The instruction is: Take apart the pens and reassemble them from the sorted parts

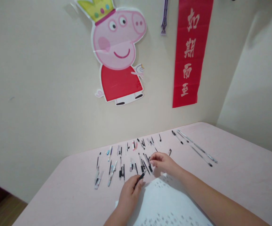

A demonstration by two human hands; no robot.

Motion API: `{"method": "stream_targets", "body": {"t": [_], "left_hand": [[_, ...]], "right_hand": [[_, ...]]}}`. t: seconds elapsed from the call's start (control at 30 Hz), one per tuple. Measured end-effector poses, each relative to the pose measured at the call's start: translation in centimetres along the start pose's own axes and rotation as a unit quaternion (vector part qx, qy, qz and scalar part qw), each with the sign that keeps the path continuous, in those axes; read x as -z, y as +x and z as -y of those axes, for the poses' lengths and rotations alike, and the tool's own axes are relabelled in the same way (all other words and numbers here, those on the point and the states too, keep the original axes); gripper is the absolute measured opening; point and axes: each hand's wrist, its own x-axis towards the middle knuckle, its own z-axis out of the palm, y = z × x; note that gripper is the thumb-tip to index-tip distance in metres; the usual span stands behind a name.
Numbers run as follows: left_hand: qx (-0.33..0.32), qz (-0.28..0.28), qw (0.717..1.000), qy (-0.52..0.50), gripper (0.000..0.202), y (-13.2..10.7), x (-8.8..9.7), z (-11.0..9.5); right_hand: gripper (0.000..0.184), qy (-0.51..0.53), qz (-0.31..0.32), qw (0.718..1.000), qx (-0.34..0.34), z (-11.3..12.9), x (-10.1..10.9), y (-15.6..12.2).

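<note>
Near the front of the pen rows, my left hand (130, 191) is closed around a black pen part (139, 179), its end pointing up and to the right. My right hand (162, 161) reaches over the right end of the rows with thumb and fingers pinched together. Whatever sits at those fingertips is too small to make out. Just left of it lie dark pen parts (141, 163). Taken-apart pens (120, 171), with barrels, refills and caps, are spread in two rows on the pink table (77, 188).
Under my forearms is a white sheet (159, 207) with small dark marks. Several long pens (198, 146) lie at the back right, and a black cap piece (170, 152) beyond my right hand. Behind the table stands a wall with a pig cutout (121, 81) and a red banner (192, 53).
</note>
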Motion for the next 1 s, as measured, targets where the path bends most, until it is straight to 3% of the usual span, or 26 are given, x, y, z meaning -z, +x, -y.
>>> {"method": "stream_targets", "body": {"t": [0.43, 0.67, 0.87, 1.0], "left_hand": [[0.01, -0.004, 1.0, -0.016, 0.033, -0.1, 0.1, -0.3], [0.007, 0.003, 1.0, 0.008, 0.032, 0.0, 0.2, -0.8], [0.011, 0.004, 1.0, 0.009, 0.031, -0.1, 0.4, -1.2], [0.011, 0.007, 1.0, 0.009, 0.032, -0.2, 0.3, -1.4]], "right_hand": [[0.034, 0.041, 0.067, 0.997, -0.013, 1.3, -1.4, -1.3], [0.023, 0.002, 0.071, 0.997, 0.005, 1.1, -1.7, -1.4], [0.008, -0.096, 0.075, 0.992, 0.038, 1.7, -1.9, -1.8], [0.007, -0.13, 0.077, 0.987, 0.053, 1.8, -2.0, -1.9]]}}
